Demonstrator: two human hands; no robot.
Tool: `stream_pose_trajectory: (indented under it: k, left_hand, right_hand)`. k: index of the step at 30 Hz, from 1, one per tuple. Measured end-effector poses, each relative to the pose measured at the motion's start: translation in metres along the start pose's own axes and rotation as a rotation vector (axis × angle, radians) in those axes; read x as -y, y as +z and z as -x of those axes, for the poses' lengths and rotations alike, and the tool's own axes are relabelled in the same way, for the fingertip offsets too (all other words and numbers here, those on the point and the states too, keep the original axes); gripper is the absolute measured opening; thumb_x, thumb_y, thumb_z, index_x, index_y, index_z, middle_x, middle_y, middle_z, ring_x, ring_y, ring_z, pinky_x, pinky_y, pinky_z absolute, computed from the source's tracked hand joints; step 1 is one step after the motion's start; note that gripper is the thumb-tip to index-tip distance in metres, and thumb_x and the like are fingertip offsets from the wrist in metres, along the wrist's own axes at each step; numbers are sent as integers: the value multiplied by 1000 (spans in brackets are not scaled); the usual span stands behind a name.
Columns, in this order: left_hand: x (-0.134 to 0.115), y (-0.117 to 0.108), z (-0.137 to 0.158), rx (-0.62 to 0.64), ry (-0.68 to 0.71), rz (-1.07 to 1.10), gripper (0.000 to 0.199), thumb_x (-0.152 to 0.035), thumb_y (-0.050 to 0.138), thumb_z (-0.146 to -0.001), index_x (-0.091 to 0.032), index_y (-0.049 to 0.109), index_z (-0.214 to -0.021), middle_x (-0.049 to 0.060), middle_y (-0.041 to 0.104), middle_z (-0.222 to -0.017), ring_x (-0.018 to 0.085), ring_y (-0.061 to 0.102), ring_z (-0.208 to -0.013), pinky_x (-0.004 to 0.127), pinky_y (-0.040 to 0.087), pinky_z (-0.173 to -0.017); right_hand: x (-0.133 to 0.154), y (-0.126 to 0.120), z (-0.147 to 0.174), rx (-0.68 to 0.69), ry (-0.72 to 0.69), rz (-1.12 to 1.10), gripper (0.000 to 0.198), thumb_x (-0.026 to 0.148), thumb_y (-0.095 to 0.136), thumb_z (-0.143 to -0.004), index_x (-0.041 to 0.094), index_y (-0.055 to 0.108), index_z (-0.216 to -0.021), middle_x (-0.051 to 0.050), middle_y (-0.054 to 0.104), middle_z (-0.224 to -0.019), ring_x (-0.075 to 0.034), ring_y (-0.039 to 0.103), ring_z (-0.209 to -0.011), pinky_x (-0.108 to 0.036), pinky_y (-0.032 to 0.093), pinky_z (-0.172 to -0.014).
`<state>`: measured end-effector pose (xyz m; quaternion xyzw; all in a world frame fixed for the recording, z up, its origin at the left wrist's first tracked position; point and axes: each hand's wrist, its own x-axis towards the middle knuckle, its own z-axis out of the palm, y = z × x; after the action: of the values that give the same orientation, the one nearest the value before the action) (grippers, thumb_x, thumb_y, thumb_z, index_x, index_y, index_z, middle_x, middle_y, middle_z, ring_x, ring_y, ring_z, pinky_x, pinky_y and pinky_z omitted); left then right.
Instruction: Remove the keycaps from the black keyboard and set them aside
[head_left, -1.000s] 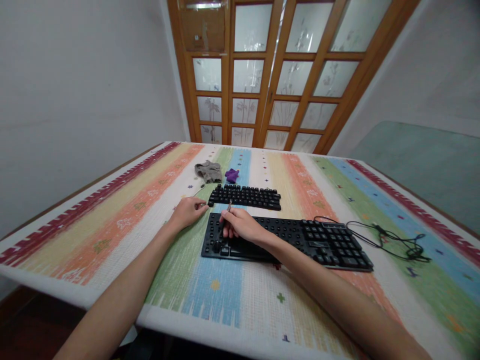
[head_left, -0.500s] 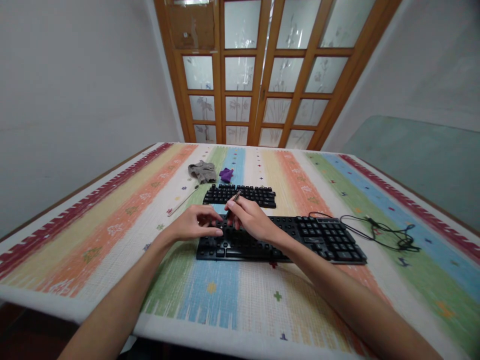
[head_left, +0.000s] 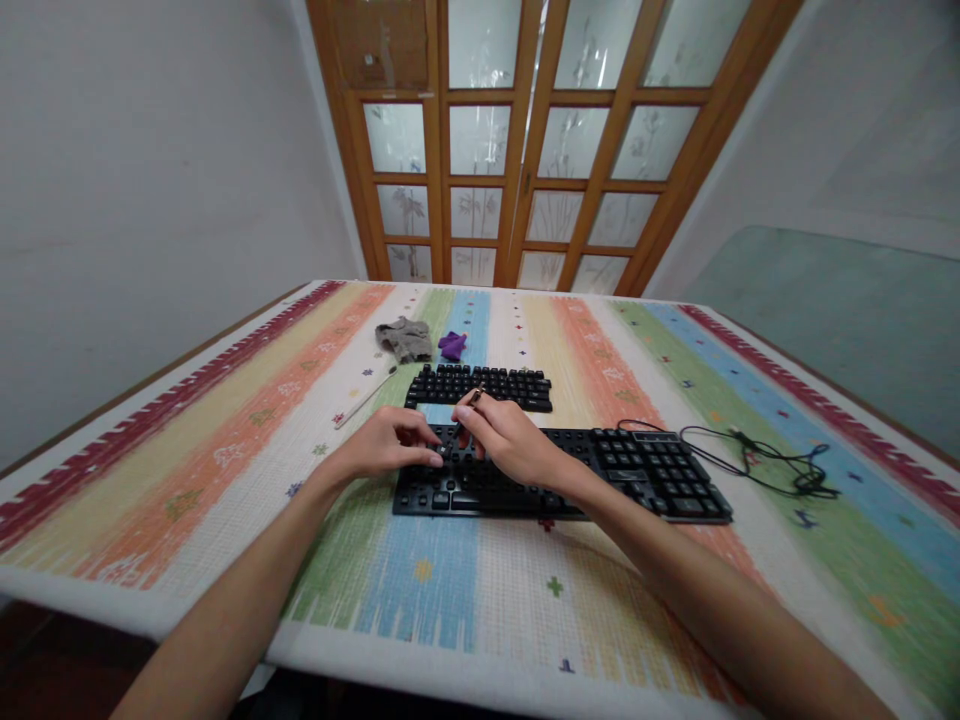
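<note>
A long black keyboard (head_left: pixel 510 503) lies across the striped cloth. Much of its main block looks bare of keycaps, while the number pad at the right end has its caps. Over the left part of the keyboard, my right hand (head_left: pixel 510 437) pinches a slim dark tool (head_left: pixel 474 398) with a shiny upper end; its tip points down at the keys and its exact kind is unclear. My left hand (head_left: pixel 386 442) rests at the keyboard's left end, fingers bent and thumb apart from them. Behind the keyboard, loose black keycaps (head_left: pixel 480 386) sit in rows.
A thin brush-like stick (head_left: pixel 365 398) lies left of the keycaps. Farther back are a crumpled grey cloth (head_left: pixel 405 340) and a small purple cloth (head_left: pixel 452 346). The keyboard's black cable (head_left: pixel 795 480) is bunched at the right. The table's near edge (head_left: pixel 420 665) runs below my forearms.
The view has tilted very slightly. My right hand and its tool have shifted a little over the same spot; my left hand has barely moved.
</note>
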<state>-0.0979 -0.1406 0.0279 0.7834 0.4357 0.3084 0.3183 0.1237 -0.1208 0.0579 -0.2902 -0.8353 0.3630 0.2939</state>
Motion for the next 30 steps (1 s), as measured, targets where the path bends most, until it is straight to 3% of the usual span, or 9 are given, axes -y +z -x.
stream_pose_trajectory:
  k: [7, 13, 22, 27, 30]
  left_hand:
    - [2, -6, 2, -203, -17, 111, 33, -45, 76, -73, -14, 73, -80, 4, 66, -73, 13, 57, -63, 22, 45, -55]
    - [20, -5, -3, -456, 25, -228, 29, -43, 70, -81, -15, 75, -88, 4, 65, -73, 13, 55, -63, 26, 46, -61]
    - [36, -1, -7, -447, 82, -474, 21, -36, 66, -86, -18, 75, -93, 4, 63, -81, 17, 59, -78, 30, 47, -75]
    - [39, 2, -8, -424, 113, -455, 19, -32, 68, -85, -17, 74, -94, 4, 62, -82, 18, 59, -80, 32, 47, -77]
    - [40, 4, -8, -399, 96, -453, 17, -30, 69, -84, -17, 75, -94, 4, 62, -83, 19, 58, -81, 33, 47, -78]
  right_hand:
    - [-3, -1, 9, 15, 67, -71, 25, 34, 37, -100, 18, 51, -88, 0, 60, -68, -12, 55, -56, -26, 42, -60]
    - [1, 5, 28, 135, -7, -5, 27, 31, 38, -100, 17, 54, -85, -2, 63, -76, -12, 57, -61, -27, 44, -65]
    - [-4, 33, 45, 51, 89, -137, 23, 31, 39, -100, 17, 55, -92, -2, 63, -72, -13, 63, -59, -25, 48, -60]
    - [1, 37, 45, 74, -95, 106, 22, 26, 40, -99, 16, 59, -93, -9, 68, -89, -17, 65, -78, -30, 48, -76]
    - [6, 37, 38, 141, -125, 243, 25, 28, 39, -100, 14, 59, -97, -11, 69, -91, -20, 64, -81, -32, 47, -77]
